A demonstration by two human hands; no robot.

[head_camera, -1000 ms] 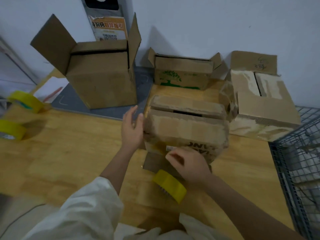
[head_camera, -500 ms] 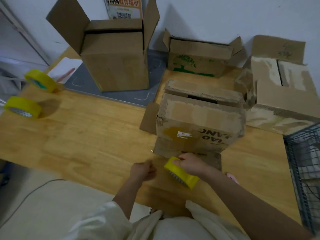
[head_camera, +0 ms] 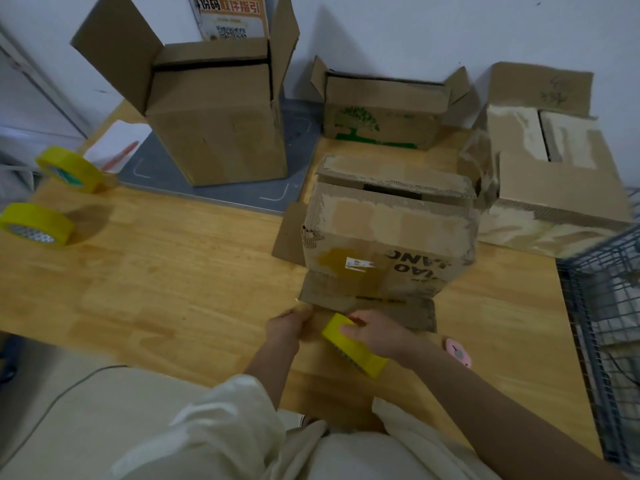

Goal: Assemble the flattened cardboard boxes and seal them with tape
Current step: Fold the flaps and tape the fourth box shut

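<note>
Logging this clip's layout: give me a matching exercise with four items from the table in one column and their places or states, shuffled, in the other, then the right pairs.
Things:
1. tall box
2. box with the green tree print
3. pink object
4. tape roll in use

Places or states:
A. held in the right hand
B. on the wooden table to the right of the right wrist
C. stands on the grey mat, top flaps open
D. at the back against the wall

Pairs: 1-C, 2-D, 3-B, 4-A
</note>
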